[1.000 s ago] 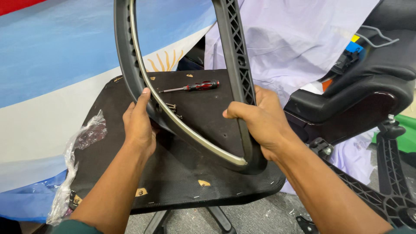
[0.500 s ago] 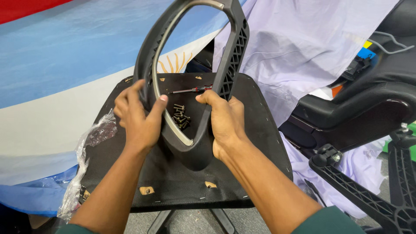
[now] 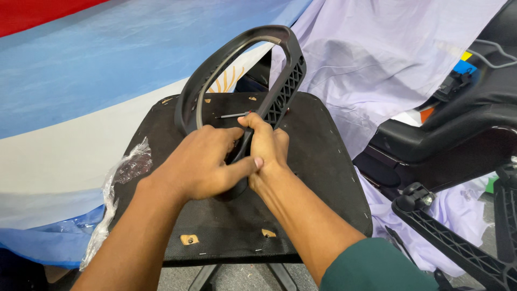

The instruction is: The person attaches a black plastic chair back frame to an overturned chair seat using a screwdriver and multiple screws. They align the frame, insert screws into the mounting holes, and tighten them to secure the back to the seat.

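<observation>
A black loop-shaped plastic chair armrest frame [image 3: 280,70] stands upright on the upturned underside of a black chair seat [image 3: 323,161]. My right hand [image 3: 266,148] grips the lower part of the loop. My left hand [image 3: 202,161] wraps over the same spot from the left, its thumb touching my right hand. A screwdriver [image 3: 232,115] lies on the seat behind the loop, seen through the opening and partly hidden by my fingers.
A crumpled clear plastic bag [image 3: 121,178] hangs at the seat's left edge. A blue and white cloth [image 3: 81,108] and a lilac sheet [image 3: 377,54] lie behind. A black chair part [image 3: 458,140] and a star base leg [image 3: 458,248] sit at right.
The armrest loop has come down and away from the camera to stand on the seat. Both hands slid together from its two sides to its lower end.
</observation>
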